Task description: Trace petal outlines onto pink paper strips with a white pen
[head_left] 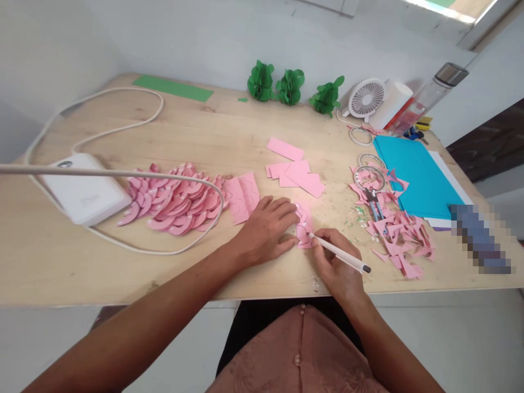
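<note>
My right hand (338, 265) is closed on a white pen (341, 253), its tip at a small pink paper piece (303, 225) with curved lines drawn on it. Flat on the table, my left hand (268, 229) has its fingers spread, and the fingertips touch the left edge of that piece. Left of this hand lie pink strips with drawn outlines (241, 199), beside a large heap of cut, curved pink pieces (180, 202). Several plain pink rectangles (301, 176) lie behind my hands.
A white box (85, 191) with a looping cable is at the left. Pink scraps (403, 245), scissors (373, 202), tape rings and blue sheets (417, 177) lie at the right. Green paper shapes (290, 87), a fan (366, 99) and a bottle (429, 98) stand at the back.
</note>
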